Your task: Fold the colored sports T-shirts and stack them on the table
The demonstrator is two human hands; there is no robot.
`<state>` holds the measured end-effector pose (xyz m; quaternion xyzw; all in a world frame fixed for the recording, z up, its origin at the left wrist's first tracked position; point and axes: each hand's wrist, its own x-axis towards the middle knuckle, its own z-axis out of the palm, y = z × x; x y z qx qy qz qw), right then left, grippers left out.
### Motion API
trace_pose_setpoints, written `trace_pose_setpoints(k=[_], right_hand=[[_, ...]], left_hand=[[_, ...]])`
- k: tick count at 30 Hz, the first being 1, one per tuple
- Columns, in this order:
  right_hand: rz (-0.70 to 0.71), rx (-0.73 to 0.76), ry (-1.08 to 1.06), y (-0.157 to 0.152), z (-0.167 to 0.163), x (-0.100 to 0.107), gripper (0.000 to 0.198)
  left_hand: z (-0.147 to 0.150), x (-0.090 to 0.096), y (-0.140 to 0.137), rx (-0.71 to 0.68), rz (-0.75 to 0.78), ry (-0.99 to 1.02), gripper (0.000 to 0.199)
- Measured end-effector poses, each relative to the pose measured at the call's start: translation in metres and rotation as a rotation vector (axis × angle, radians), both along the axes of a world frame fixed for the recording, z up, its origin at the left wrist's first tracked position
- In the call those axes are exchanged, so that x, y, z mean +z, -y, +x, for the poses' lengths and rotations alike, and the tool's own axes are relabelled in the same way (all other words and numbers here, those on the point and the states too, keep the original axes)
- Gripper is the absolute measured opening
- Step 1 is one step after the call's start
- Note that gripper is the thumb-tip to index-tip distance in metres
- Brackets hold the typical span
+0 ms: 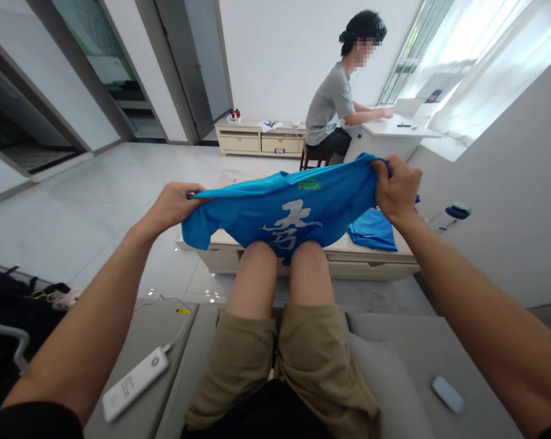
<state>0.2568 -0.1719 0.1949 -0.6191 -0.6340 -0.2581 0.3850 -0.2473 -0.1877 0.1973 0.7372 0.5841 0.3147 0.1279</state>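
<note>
A blue T-shirt point(248, 213) with white lettering and a small green print is stretched out above my knees. Its left end is pinched in my left hand point(177, 204), and its right end is gripped by my right hand point(398, 186), which is raised a little higher. The lower edge hangs down between and in front of my knees. Behind my right hand, a folded piece of blue cloth point(373, 231) lies on the low wooden table point(371, 268).
I sit on a grey sofa point(408, 341). A white power bank point(136, 384) with a cable lies left, a small pale-blue object point(448, 394) right. A bottle with a dark lid point(456, 213) stands beyond my right arm. A person point(333, 103) sits at a white desk point(394, 127).
</note>
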Motion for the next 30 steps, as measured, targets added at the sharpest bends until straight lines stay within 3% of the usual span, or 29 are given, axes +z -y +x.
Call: trace_pose_setpoints(k=[4,7,9,14,16,17,21,23,24,26,30], right_hand=[[-0.091,-0.066,0.098,0.003,0.021,-0.009,0.063],[-0.024,-0.042,0.123,0.001,0.036,-0.005,0.072],[-0.013,0.0,0.133,0.002,0.042,-0.019,0.071],[-0.193,0.055,0.212,-0.001,0.039,-0.1,0.059],[-0.177,0.029,0.197,-0.027,0.036,-0.112,0.056],[-0.172,0.008,0.185,-0.048,0.033,-0.108,0.054],[-0.267,-0.054,0.1,-0.155,0.013,-0.053,0.044],[-0.299,-0.049,0.038,-0.195,-0.006,-0.041,0.039],[-0.304,-0.044,0.009,-0.206,-0.018,-0.046,0.039],[-0.331,-0.02,-0.032,-0.203,-0.044,-0.085,0.047],[-0.63,0.122,0.013,-0.131,-0.077,-0.222,0.054]], left_hand=[[-0.01,0.003,0.006,0.086,0.074,-0.024,0.047],[-0.019,0.002,0.01,0.147,0.135,0.013,0.046],[-0.024,-0.013,0.013,0.147,0.096,0.054,0.045],[-0.025,-0.082,0.006,0.075,-0.093,0.066,0.043],[-0.023,-0.092,-0.018,0.093,-0.056,0.048,0.042],[-0.021,-0.089,-0.037,0.116,-0.02,0.026,0.041],[-0.002,-0.053,-0.141,0.277,0.118,-0.159,0.039],[0.017,-0.051,-0.184,0.359,0.173,-0.243,0.038],[0.029,-0.061,-0.197,0.384,0.195,-0.27,0.042],[0.059,-0.102,-0.201,0.359,0.187,-0.294,0.056],[0.112,-0.229,-0.15,0.025,-0.069,-0.35,0.062]])
